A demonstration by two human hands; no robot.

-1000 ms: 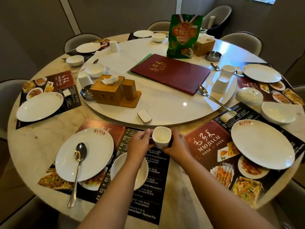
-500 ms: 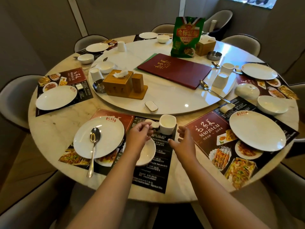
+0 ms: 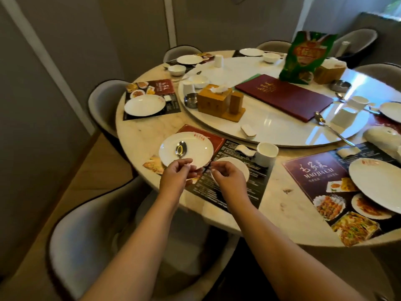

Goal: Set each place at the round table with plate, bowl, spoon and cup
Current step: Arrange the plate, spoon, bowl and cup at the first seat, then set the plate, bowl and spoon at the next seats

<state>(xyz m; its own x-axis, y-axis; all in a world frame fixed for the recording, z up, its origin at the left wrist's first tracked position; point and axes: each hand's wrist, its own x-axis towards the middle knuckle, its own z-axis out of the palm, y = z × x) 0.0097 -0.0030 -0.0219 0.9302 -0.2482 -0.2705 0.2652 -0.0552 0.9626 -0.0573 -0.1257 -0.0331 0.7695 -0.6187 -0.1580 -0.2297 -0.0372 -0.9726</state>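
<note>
At the nearest place on the round table [image 3: 145, 133], a white plate [image 3: 196, 148] carries a metal spoon [image 3: 181, 148]. A white bowl [image 3: 237, 168] sits to its right, and a white cup [image 3: 266, 154] stands behind the bowl beside a small white spoon rest [image 3: 245, 150]. My left hand [image 3: 176, 178] hovers over the plate's near edge with loosely curled fingers and hides the spoon's handle. My right hand [image 3: 227, 178] hangs over the bowl's near side, fingers loosely curled, with nothing visible in it.
The turntable [image 3: 271, 124] holds a maroon menu [image 3: 284, 96], a wooden tissue box [image 3: 213, 99], loose cups, bowls and spoons. A plate [image 3: 144, 104] lies at the left place, and another plate [image 3: 377, 183] at the right. A grey chair [image 3: 86, 235] stands close below my arms.
Both hands let go of the cup, which now stands on the mat, and drew back over the plate and bowl. My view swung left and pulled away from the table.
</note>
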